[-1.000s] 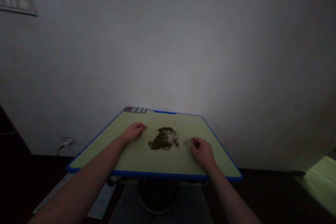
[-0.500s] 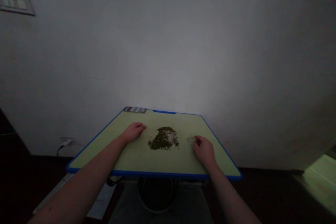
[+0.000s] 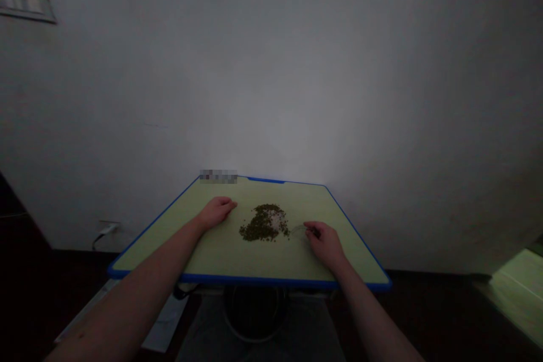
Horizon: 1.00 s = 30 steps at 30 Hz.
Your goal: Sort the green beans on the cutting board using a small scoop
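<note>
A heap of small dark green granules [image 3: 259, 228] lies mid-table, with a patch of whitish grains [image 3: 277, 220] at its right side. To the right of the heap, my right hand [image 3: 324, 242] is closed on a thin, pale, see-through utensil [image 3: 299, 229]. The utensil's tip points left and reaches close to the heap's edge; its exact kind is too faint to tell. My left hand [image 3: 215, 212] rests on the tabletop left of the heap, fingers curled in, with nothing visible in them.
The pale green table [image 3: 212, 257] has a raised blue rim. At its far left corner lies a flat, blurred-out object [image 3: 218, 176]. A dark round bowl [image 3: 255, 311] sits below the front edge, by my lap. A wall [image 3: 271, 68] stands right behind the table.
My right hand has moved a little left with the utensil, bringing its tip close to the granules. My left hand has stayed in place.
</note>
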### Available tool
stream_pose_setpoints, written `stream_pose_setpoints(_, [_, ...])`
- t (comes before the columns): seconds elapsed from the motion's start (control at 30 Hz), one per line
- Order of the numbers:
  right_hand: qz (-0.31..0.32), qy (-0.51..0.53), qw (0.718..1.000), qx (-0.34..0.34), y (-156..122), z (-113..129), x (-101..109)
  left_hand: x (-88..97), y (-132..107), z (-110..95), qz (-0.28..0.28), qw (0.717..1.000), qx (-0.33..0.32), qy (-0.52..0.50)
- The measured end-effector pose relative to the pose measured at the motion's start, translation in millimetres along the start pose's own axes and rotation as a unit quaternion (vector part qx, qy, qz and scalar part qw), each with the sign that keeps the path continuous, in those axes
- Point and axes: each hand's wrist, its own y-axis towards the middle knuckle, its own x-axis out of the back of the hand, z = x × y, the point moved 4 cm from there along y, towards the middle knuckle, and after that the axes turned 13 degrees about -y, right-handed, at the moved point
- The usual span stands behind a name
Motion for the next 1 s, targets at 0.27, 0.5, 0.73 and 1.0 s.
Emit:
stream_pose_setpoints(0.27, [-0.026, -0.001, 1.0, -0.014, 1, 4, 5, -0.2, 0, 1, -0.006, 1.0, 0.0, -0.002])
stream_pose_setpoints(0.5, [-0.005, -0.005, 1.0, -0.005, 0, 5, 1, 0.2, 1, 1, -0.007, 1.0, -0.007, 0.009])
stream_pose_setpoints(0.73, [0.003, 0.027, 1.0, 0.007, -4, 3, 1, 0.9, 3, 5, -0.005, 1.0, -0.01, 0.016])
stream_pose_setpoints(1.0, [0.021, 0.01, 0.999, 0.024, -4, 13, 1, -0.1, 2, 4, -0.002, 1.0, -0.01, 0.0])
